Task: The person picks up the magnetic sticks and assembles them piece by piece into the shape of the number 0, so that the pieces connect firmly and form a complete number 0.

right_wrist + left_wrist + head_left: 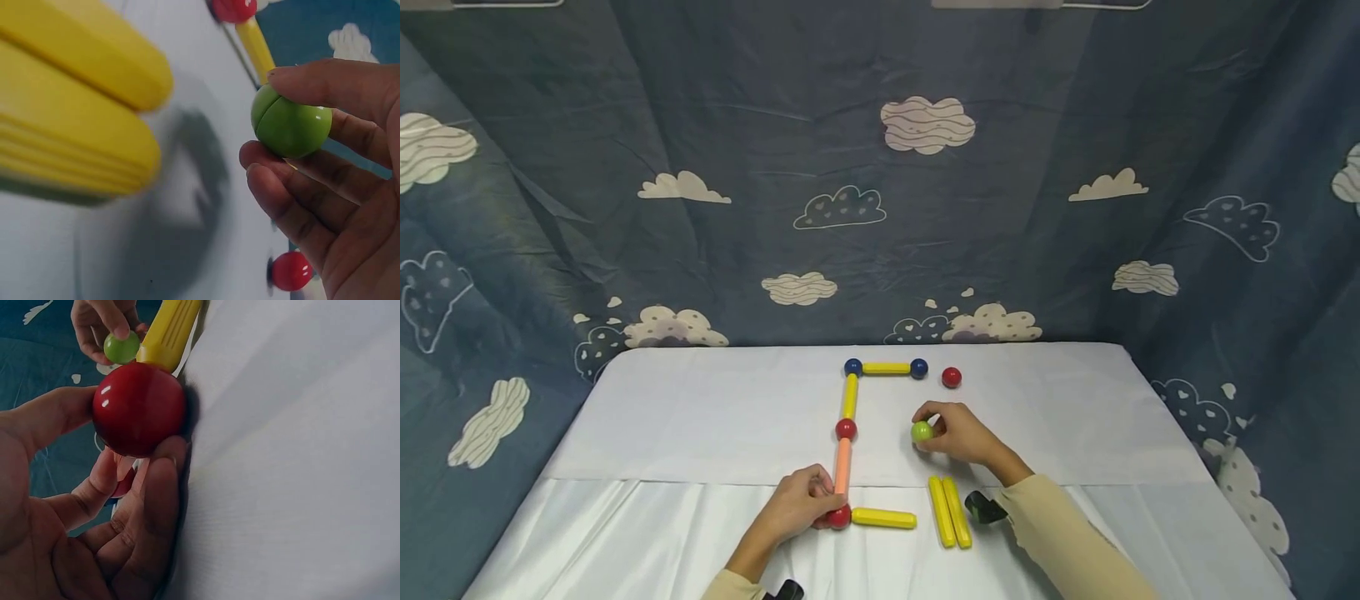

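My left hand (803, 502) grips a red ball (140, 410) at the near left corner of a chain of rods and balls. From that ball a yellow rod (883, 518) points right and an orange rod (843, 467) runs away to a second red ball (846, 429). Farther on, a yellow rod (850, 397) leads to a dark blue ball (853, 367), then another yellow rod (886, 368) ends at a second blue ball (919, 368). A green ball (292, 122) is pinched between thumb and fingers of my right hand (957, 433), right of the chain.
Two loose yellow rods (950, 512) lie side by side on the white cloth (700, 417), near my right wrist. One loose red ball (951, 377) sits right of the far blue ball. Behind the table hangs a dark curtain (820, 150) with clouds.
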A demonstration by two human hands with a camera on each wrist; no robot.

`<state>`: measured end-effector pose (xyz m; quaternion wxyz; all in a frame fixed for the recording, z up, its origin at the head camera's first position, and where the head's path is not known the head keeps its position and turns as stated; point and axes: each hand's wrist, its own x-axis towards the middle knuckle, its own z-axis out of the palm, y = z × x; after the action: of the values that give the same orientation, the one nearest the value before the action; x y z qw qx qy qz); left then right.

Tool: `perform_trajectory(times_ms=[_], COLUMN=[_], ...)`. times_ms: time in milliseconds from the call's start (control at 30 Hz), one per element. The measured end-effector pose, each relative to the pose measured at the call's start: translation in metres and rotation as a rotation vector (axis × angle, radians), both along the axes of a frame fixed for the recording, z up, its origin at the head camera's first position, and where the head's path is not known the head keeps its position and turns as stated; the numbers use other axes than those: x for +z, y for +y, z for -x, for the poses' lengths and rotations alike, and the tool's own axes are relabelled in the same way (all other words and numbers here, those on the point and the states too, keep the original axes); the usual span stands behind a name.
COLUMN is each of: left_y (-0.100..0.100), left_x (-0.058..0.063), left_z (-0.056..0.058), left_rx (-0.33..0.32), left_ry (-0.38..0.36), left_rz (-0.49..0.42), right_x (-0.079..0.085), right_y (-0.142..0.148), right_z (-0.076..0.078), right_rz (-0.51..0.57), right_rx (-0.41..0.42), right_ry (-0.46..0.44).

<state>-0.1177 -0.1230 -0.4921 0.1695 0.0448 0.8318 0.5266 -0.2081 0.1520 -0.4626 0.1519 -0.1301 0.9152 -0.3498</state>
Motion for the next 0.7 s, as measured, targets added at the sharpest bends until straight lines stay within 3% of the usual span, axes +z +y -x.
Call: perform_trajectory(times_ms=[167,367,533,700], left_y=[0.002,0.003,0.003,0.003], left_x=[0.003,0.004,0.004,0.004], left_z=[-0.002,-0.002,-0.002,-0.001], left_rx=[0.012,0.025,0.032,0.025], left_ry=[-0.008,-0.02,-0.034,-0.027], left_rz=[0.06,0.067,0.065,0.058], right_x=[0.007,0.012,0.019,0.024], right_y=[-0.001,-0.002,-0.005,-0.011], right_z=[-0.019,-0.036,-0.053,-0.067], right_rz=[0.032,0.024,-0.068,-0.225], right_rx=[0.078,0.18,0.246,0.31], right_ry=[-0.004,-0.027,-0.046,-0.002])
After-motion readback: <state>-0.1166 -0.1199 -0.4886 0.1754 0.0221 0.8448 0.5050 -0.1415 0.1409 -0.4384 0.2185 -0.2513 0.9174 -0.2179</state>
